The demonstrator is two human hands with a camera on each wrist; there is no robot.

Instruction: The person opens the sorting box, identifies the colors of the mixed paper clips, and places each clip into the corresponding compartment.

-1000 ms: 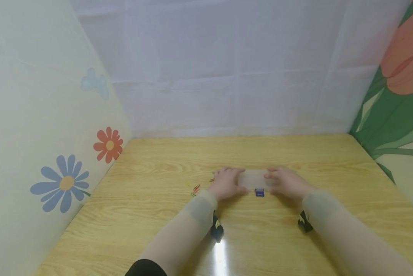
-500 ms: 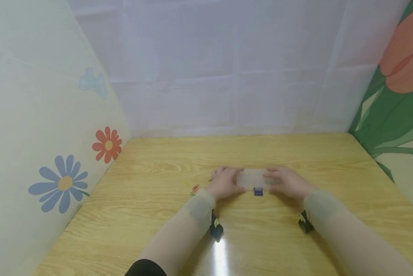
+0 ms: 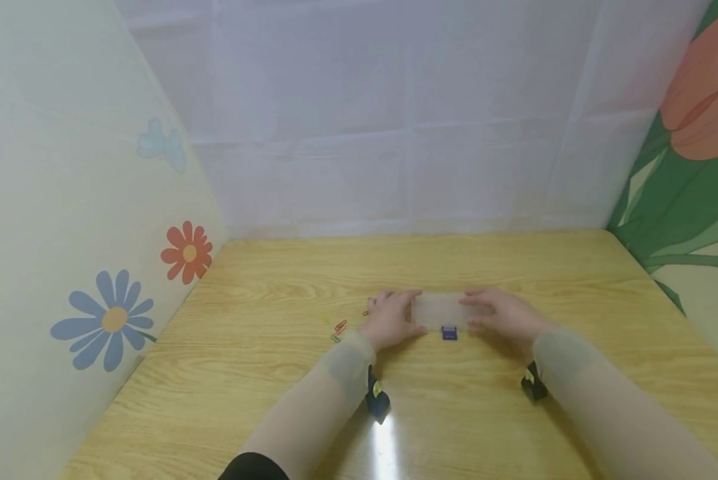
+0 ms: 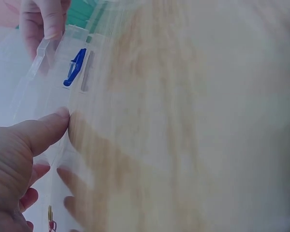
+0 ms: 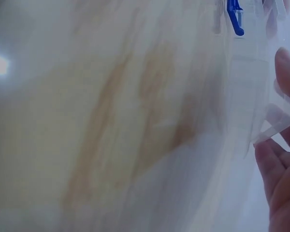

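A clear plastic box [image 3: 437, 310] with a blue latch [image 3: 449, 333] on its front side sits on the wooden table between both hands. My left hand [image 3: 389, 320] holds its left end, thumb at the front edge and fingers toward the back. In the left wrist view the left thumb [image 4: 48, 130] lies against the clear wall, not far from the latch. At the opposite end my right hand [image 3: 505, 317] grips the box. The right wrist view shows its thumb and fingertips around a clear rim piece [image 5: 280, 123] at the box's corner.
Several coloured paper clips [image 3: 340, 327] lie on the wooden table [image 3: 275, 393] left of the left hand, one partly beside its fingers. A white cloth [image 3: 359, 120] hangs behind the table; flower-printed panels [image 3: 95, 200] stand at the sides.
The box and left hand have shifted very slightly left in the head view, along with a small camera drift. The right forearm has edged a little to the right.
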